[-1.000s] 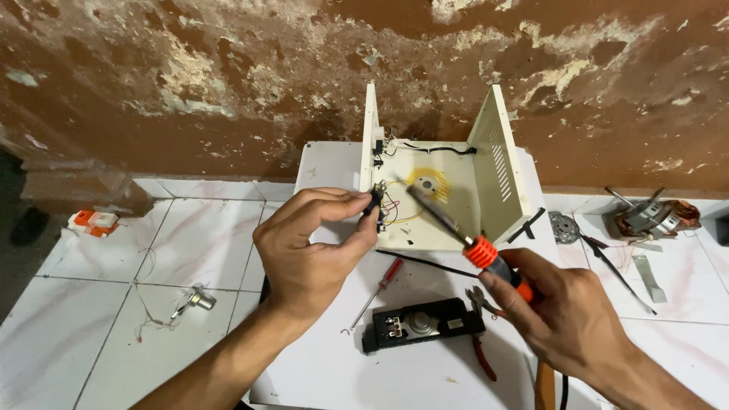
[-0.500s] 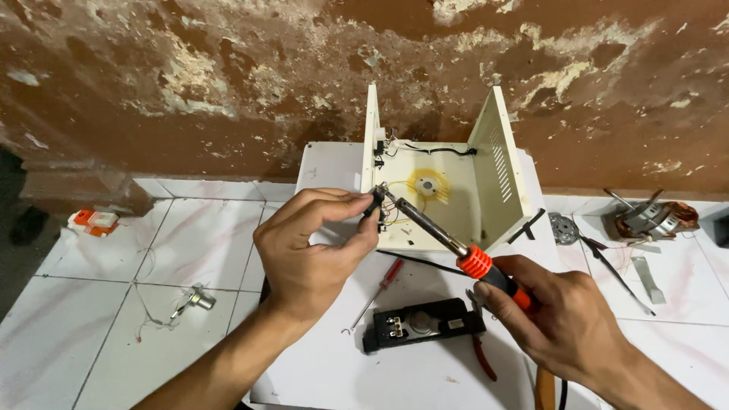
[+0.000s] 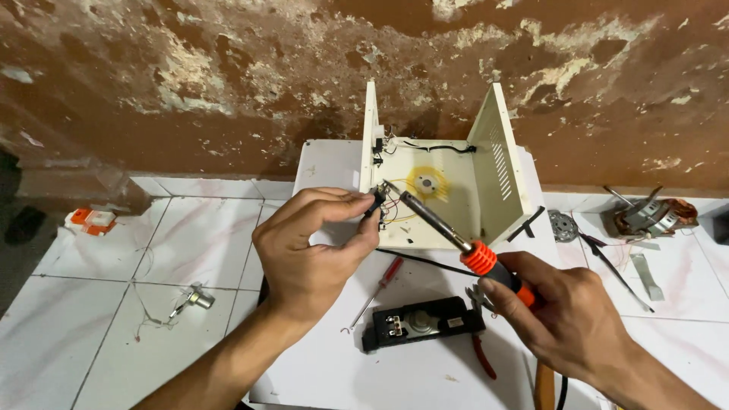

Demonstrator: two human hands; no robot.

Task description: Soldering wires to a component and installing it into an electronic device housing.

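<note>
Left hand (image 3: 315, 254): pinches a small black part (image 3: 377, 201) at the cream metal case's (image 3: 456, 197) left wall.
Right hand (image 3: 566, 323): closed around the soldering iron (image 3: 456, 241), tip touching that part.
Desk (image 3: 334, 163): carries the case and a black panel (image 3: 422, 323).

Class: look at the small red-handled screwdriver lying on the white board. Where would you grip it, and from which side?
Grip the red-handled screwdriver by its red handle, the thick upper-right end, coming from above. It lies flat and clear there, between the left hand and the black module; the thin shaft slants down-left.

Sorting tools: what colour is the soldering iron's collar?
Bright orange, on the soldering iron; head view.
</note>
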